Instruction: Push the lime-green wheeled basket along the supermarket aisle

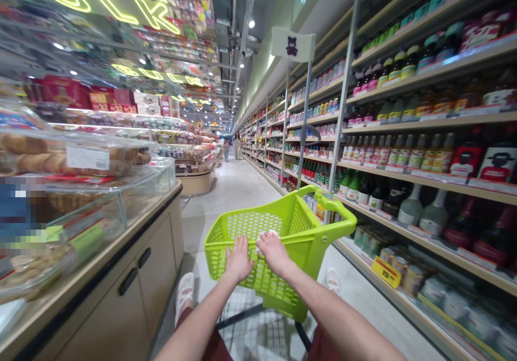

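While both hands point(275, 253) rest open on the lime-green cart basket point(301, 237), neither grips it.

The left arm point(197, 320) and the right arm point(343, 312) are bare and are stretched out to the front. The left hand point(239, 259) and the right hand point(274, 253) are held close together, with the palms turned down. The left fingers point(241, 247) are spread wide. The right fingers point(269, 239) are kept closer together and are bent down a little.

Left hand point(239, 258) and right hand point(275, 253) on a lime-green shopping cart point(301, 237)
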Available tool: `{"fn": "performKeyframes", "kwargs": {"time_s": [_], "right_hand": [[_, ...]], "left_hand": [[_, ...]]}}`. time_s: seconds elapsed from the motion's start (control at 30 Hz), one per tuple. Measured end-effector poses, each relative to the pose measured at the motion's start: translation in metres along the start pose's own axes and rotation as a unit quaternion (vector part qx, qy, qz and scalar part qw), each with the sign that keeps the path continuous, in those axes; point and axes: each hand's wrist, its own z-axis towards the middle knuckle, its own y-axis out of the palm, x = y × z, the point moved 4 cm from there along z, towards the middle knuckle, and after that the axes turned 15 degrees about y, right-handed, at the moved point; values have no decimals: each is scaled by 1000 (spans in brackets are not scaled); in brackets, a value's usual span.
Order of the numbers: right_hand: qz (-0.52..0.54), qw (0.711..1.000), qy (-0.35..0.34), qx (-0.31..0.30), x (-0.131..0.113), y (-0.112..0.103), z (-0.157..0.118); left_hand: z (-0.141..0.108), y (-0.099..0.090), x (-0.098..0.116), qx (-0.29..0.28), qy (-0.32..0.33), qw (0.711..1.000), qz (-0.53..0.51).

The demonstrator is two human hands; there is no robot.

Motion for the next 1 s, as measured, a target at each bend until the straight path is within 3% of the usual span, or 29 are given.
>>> {"fn": "performKeyframes", "kwargs": {"time_s": [0.13, 0.23, 0.27, 0.33, 0.4, 0.47, 0.53, 0.6, 0.63, 0.7, 0.8, 0.87, 0.93, 1.0], "right_hand": [[68, 998, 13, -10, 16, -11, 0], [194, 977, 88, 0, 36, -28, 0], [247, 961, 121, 6, 40, -33, 0], [356, 915, 186, 21, 44, -42, 2], [459, 858, 230, 30, 41, -46, 2], [547, 800, 246, 30, 35, -46, 2], [612, 751, 247, 14, 30, -43, 1], [640, 726, 250, -19, 27, -38, 1], [637, 728, 251, -32, 26, -36, 0], [595, 764, 250, -14, 28, -37, -1], [447, 857, 218, 135, 32, -54, -11], [332, 909, 155, 199, 28, -64, -23], [258, 946, 85, 178, 20, -61, -37], [236, 962, 61, 123, 15, -48, -51]], "left_hand": [[0, -1, -6, 31, 2, 997, -64], [5, -14, 9, 133, 28, 965, -223], [8, -20, 19, 166, 48, 937, -303], [14, -30, 40, 198, 76, 852, -479], [19, -38, 56, 202, 42, 748, -631], [17, -44, 66, 191, -6, 667, -721], [11, -50, 75, 160, -23, 621, -767], [2, -55, 83, 115, -10, 596, -795], [-2, -56, 87, 95, 0, 586, -805], [-6, -56, 93, 80, 6, 570, -817], [-2, -49, 94, 128, -17, 550, -825], [3, -42, 90, 176, -50, 536, -824], [4, -31, 87, 202, -85, 527, -821], [0, -20, 92, 191, -106, 521, -825]]}}
